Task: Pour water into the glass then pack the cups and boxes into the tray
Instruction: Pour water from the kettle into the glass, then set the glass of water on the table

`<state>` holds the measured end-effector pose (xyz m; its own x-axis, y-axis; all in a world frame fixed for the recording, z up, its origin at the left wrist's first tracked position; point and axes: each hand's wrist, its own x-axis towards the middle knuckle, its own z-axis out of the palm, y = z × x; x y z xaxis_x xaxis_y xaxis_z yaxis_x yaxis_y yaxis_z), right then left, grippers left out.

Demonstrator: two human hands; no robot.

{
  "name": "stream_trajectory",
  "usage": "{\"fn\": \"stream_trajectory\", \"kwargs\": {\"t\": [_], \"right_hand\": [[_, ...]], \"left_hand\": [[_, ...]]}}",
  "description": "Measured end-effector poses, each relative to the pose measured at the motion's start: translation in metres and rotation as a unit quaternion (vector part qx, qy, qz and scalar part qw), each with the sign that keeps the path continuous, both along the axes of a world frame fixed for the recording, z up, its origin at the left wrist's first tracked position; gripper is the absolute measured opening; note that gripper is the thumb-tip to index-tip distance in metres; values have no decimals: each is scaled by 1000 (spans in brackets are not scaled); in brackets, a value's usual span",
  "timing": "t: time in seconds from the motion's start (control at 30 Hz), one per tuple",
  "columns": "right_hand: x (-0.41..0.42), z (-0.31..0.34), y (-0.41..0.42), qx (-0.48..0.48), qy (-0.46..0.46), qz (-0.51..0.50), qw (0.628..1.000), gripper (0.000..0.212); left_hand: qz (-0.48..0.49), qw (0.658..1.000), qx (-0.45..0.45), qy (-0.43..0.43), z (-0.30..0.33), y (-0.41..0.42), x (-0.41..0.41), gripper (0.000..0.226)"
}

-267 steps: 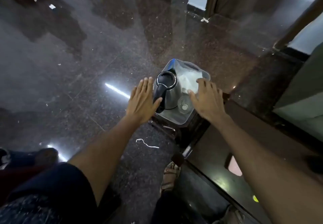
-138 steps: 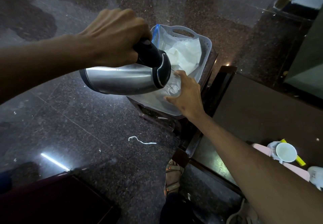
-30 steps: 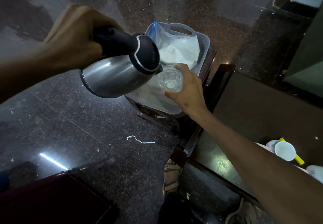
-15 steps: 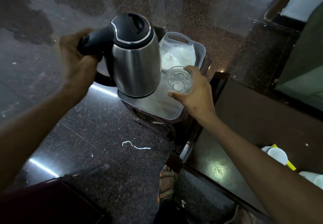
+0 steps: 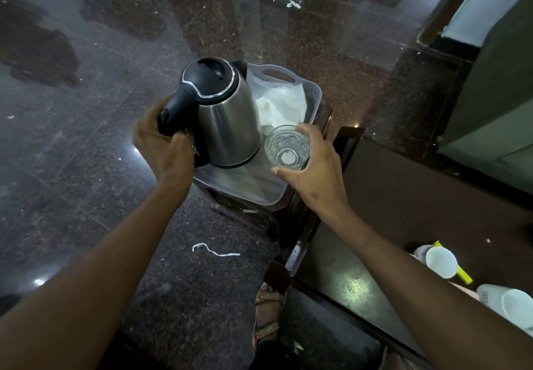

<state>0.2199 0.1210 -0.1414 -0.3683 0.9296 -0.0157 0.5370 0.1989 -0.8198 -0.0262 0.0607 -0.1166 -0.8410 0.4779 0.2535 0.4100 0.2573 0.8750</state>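
Two cups (image 5: pixel 441 262) half-hidden behind right forearm — one cropped.

We read this as a home interior: polished dark granite floor (image 5: pixel 86 153), low dark wooden table (image 5: pixel 418 196), electric kettle (image 5: pixel 227 121), paper cups (image 5: pixel 441 261), sandalled foot (image 5: pixel 266 312).

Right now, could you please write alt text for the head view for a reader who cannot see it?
A person's left hand grips the handle of an upright steel kettle in a pale plastic tray, while the right hand holds a clear glass beside it. Two white cups sit on the dark table at right.
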Motion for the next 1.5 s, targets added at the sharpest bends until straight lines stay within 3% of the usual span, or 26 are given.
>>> {"fn": "stream_trajectory", "kwargs": {"t": [0.17,0.37,0.6,0.87,1.07,1.23,1.3,1.37,1.43,1.5], "right_hand": [[-2,-3,-4,2,1,2,1000,91],[-3,-7,-9,-2,-1,4,1000,91],[-1,-11,-11,-5,-7,5,1000,93],[4,-9,-7,-7,-2,1,1000,92],[14,-4,-6,0,3,-8,1000,91],[25,1,-6,7,5,-19,1000,93],[33,3,-5,16,5,-26,1000,93],[44,4,-3,24,9,-40,999,94],[55,4,-2,27,10,-52,998,95],[69,3,1,26,7,-66,997,96]], "left_hand": [[-7,1000,16,-20,-4,-5,12,64],[15,999,24,-14,-8,-23,21,56],[14,1000,25,4,-2,-27,28,62],[-4,1000,-13,15,-11,-27,35,68],[20,996,-91,7,-15,-32,41,66],[19,986,-163,18,-19,-50,48,91],[11,982,-188,28,-23,-55,50,90],[-21,987,-159,5,-19,-56,60,89],[-49,988,-122,83,-8,-53,84,90],[-138,966,-113,186,5,-44,124,91]]}}
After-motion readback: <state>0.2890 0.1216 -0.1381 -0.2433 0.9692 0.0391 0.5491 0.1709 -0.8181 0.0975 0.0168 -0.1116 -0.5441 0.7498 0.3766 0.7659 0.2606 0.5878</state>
